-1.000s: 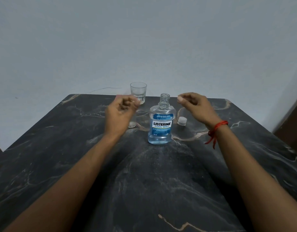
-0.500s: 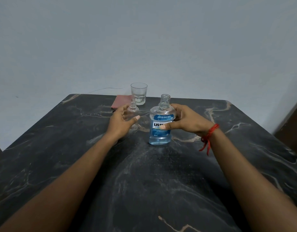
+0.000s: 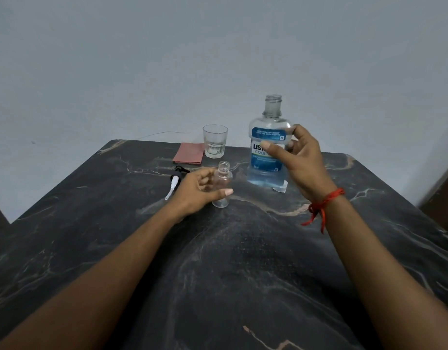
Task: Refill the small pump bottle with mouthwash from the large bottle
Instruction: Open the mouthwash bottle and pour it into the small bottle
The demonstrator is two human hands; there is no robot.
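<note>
Blue Listerine bottle [image 3: 267, 150] uncapped, upright, lifted off marble table [image 3: 243, 261], clamped in right hand [image 3: 301, 162]. Left hand [image 3: 196, 192] wrapped round small pump bottle [image 3: 222, 184], standing open. Tip slowly, neck over neck, thin stream.

We note the large bottle [image 3: 267, 150]: clear plastic, blue label, uncapped, upright, lifted off the table, with pale blue mouthwash filling only its lowest part. We see it gripped around the middle by the right hand [image 3: 300, 160]. The small bottle [image 3: 222, 184] is clear, empty, open-necked, standing upright on the table, just left of and nearer than the large one; the left hand [image 3: 196, 192] wraps its body. Its pump [image 3: 175, 181] lies on its side to the left.
</note>
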